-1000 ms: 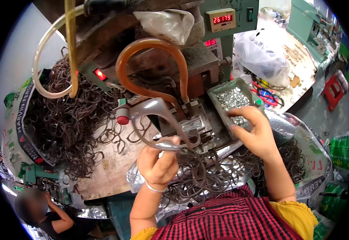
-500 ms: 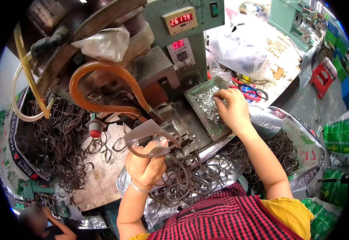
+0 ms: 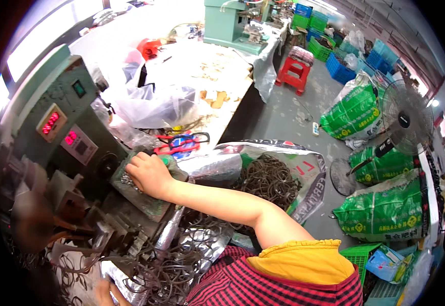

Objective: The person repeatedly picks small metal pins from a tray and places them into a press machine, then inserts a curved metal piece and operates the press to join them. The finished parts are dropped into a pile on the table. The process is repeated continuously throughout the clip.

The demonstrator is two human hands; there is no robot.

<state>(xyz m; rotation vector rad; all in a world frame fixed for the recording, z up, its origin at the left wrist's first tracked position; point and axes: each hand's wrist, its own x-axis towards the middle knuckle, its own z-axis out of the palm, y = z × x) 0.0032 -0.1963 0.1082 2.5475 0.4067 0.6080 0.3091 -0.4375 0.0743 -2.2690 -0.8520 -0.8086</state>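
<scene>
My right hand (image 3: 148, 176) reaches into a worn green metal tray (image 3: 153, 208) beside the machine. Its fingers are curled down among small shiny metal pieces; the fingertips are hidden. At the lower left edge, my left hand (image 3: 109, 295) is only partly in view and blurred, next to a foil-covered surface. What it holds, if anything, does not show. A tangled heap of brown eyeglass frames (image 3: 169, 268) lies in front of me. The green machine (image 3: 54, 97) with red digit displays stands at the left, its working parts dark and blurred.
An open sack (image 3: 311, 178) of more brown frames stands right of my forearm. Behind the tray are red-handled tools (image 3: 181, 145) and a plastic bag (image 3: 151, 104) on a table. A red stool (image 3: 294, 71), a fan (image 3: 406, 120) and green sacks (image 3: 380, 209) stand on the floor at right.
The view has swung to the right. My right hand stays at the tray, its fingers lower and more curled. My left hand, which held a brown eyeglass frame, now shows only at the lower edge.
</scene>
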